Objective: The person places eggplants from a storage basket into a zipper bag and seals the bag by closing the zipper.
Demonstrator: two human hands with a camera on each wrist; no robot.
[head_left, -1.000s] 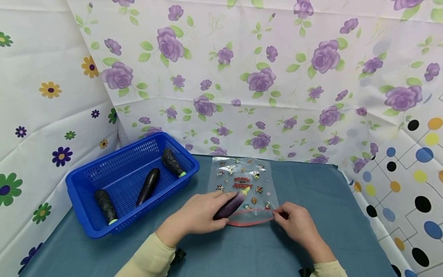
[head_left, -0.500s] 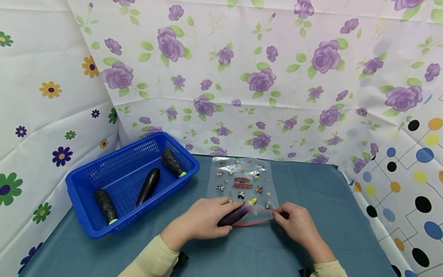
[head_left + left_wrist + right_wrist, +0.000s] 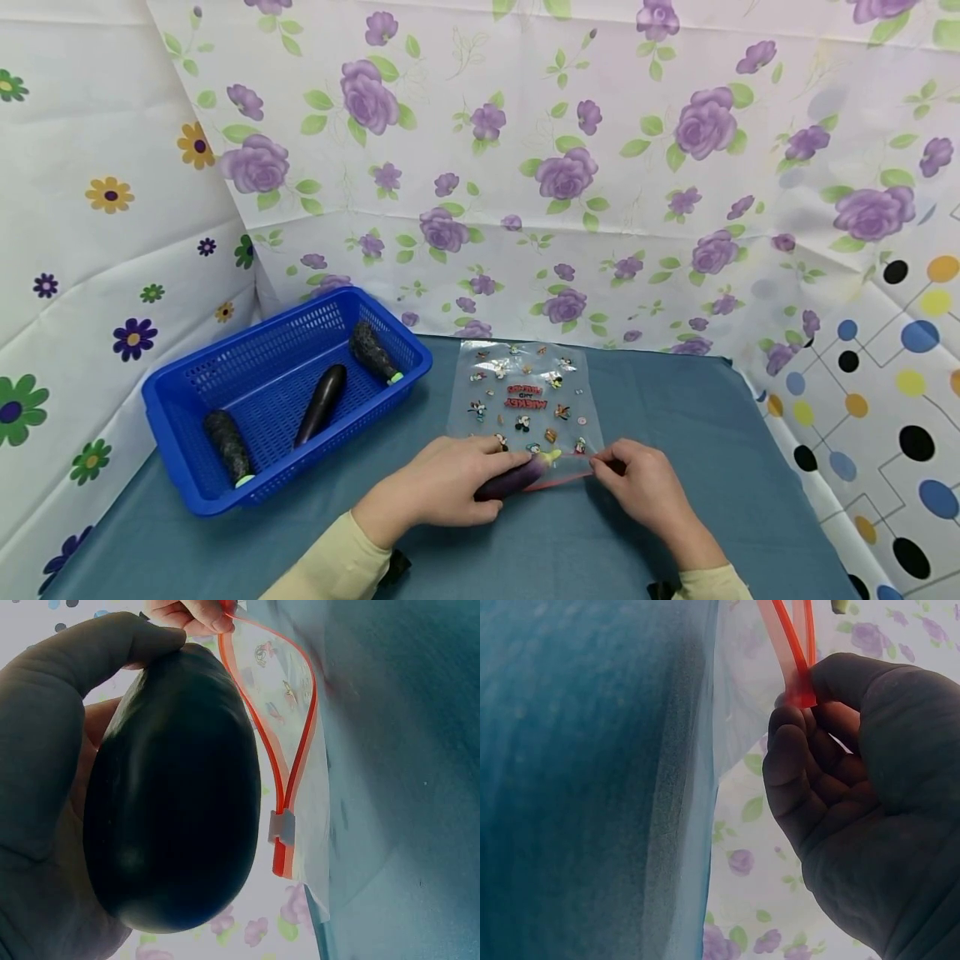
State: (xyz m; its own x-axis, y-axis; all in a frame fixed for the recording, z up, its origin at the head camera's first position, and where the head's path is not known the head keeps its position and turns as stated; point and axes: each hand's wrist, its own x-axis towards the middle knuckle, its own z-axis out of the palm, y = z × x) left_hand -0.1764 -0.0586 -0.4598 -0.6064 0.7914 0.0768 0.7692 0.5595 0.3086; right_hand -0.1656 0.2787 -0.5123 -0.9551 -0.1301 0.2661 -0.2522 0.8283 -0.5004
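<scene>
My left hand (image 3: 442, 483) grips a dark purple eggplant (image 3: 513, 479) by its thick body, its pale green stem end pointing right. The eggplant overlaps the mouth of a clear printed zip bag (image 3: 525, 400) in the head view. Thumb and fingers of my right hand (image 3: 648, 487) pinch the right end of the bag's red zip strip (image 3: 799, 667). In the left wrist view the red-edged mouth gapes beside the eggplant (image 3: 172, 795), and a whitish slider (image 3: 282, 826) sits near the strip's far end. The bag lies flat on the blue cloth.
A blue plastic basket (image 3: 183, 492) stands at the left. Inside lie a smooth dark eggplant (image 3: 321, 404) and two rough dark vegetables (image 3: 228, 446) with pale green ends. Flowered sheets (image 3: 480, 167) rise behind the cloth-covered table (image 3: 660, 400).
My left hand has brought the eggplant toward me and slightly right, from above the bag's print down to its mouth. My right hand stays at the zip strip.
</scene>
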